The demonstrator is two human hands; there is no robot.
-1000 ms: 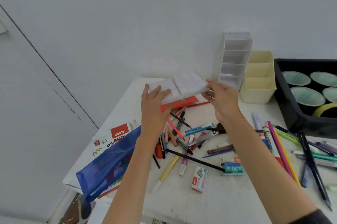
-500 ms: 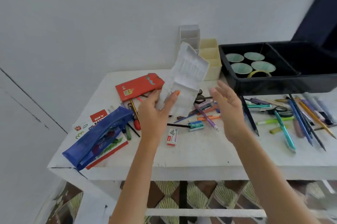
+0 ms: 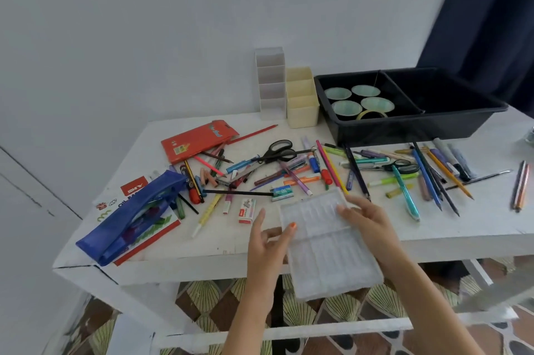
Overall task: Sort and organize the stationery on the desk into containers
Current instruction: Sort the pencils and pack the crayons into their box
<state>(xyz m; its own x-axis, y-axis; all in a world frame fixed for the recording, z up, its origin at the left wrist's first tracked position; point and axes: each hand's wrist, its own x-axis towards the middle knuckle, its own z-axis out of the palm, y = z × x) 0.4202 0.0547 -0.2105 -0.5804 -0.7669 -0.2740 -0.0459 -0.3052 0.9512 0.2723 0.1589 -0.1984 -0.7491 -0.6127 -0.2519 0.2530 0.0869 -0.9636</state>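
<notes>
Where the white desk (image 3: 202, 250) ends, we note a clear ribbed plastic tray (image 3: 323, 247) overhanging its front edge; left hand (image 3: 265, 242) spread wide, thumb touching it; right hand (image 3: 372, 224) lying flat across it.

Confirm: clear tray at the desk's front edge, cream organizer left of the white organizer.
Wrong: the head view shows the cream organizer right of the white organizer. The clear tray is at the front edge of the desk, as stated.
</notes>
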